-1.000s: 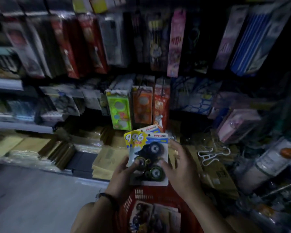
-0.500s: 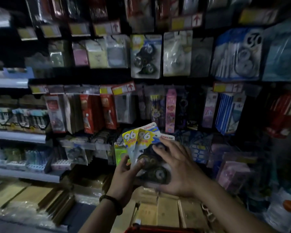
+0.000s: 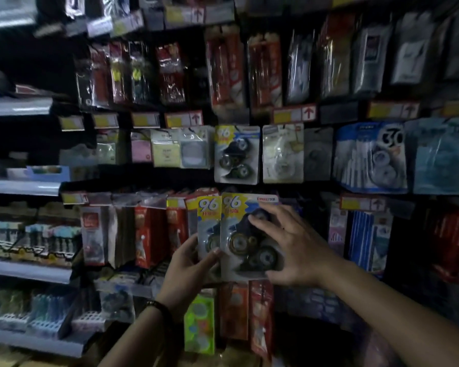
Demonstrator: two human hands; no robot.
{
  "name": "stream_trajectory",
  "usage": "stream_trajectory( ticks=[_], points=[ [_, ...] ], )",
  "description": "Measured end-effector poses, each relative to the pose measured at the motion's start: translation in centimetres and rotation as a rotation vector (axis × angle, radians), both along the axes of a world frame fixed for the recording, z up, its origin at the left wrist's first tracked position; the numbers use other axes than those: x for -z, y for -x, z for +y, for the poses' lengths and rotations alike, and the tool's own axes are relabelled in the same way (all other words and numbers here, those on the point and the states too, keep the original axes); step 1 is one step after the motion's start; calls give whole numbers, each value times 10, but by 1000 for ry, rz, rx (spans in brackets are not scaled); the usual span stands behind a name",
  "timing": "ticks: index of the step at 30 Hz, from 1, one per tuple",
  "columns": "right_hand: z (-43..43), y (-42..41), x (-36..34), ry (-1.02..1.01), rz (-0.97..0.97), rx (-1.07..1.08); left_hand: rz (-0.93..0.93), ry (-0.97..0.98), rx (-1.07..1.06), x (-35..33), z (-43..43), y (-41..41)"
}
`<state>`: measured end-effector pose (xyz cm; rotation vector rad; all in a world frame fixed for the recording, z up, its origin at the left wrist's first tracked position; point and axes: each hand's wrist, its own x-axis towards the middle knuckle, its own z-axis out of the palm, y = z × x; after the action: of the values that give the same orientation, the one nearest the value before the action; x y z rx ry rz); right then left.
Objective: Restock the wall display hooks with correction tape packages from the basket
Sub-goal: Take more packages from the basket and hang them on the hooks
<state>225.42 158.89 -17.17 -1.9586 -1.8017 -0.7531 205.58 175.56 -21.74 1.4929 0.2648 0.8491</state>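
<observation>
While dim light is blurring most labels, the wall display (image 3: 276, 107) is filling the whole view, packed with hanging stationery packs on hooks. Just left of the display, grey shelves (image 3: 24, 186) are carrying small boxed items. One hanging correction tape package (image 3: 235, 154), marked "96", is sitting on the display's middle row, straight above the hands. Below it, in front of the display's lower row, two held correction tape packages (image 3: 239, 234) are standing upright, fanned, one overlapping the other. The right hand (image 3: 289, 245) is lying on the front pack, fingers spread apart over its face, thumb under the bottom edge. The left hand (image 3: 188, 268) is gripping the packs' lower left edge, thumb clamped on the front, fingers behind. A dark wristband (image 3: 158, 307) is sitting on the left wrist. The basket is out of view.
</observation>
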Motion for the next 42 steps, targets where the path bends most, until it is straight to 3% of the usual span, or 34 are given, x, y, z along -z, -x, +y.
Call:
stream_trajectory(
  ticks=[8, 14, 27, 42],
  points=[
    [50, -10, -72, -51, -174, 174, -145, -242, -454, -52, 55, 1],
    [91, -7, -112, -35, -204, 263, -147, -292, -627, -75, 86, 1],
    [132, -21, -136, -75, -298, 442, -260, -314, -624, -86, 98, -3],
    [157, -32, -139, 44, -371, 595, -181, -194, -377, -70, 98, -31]
  ],
)
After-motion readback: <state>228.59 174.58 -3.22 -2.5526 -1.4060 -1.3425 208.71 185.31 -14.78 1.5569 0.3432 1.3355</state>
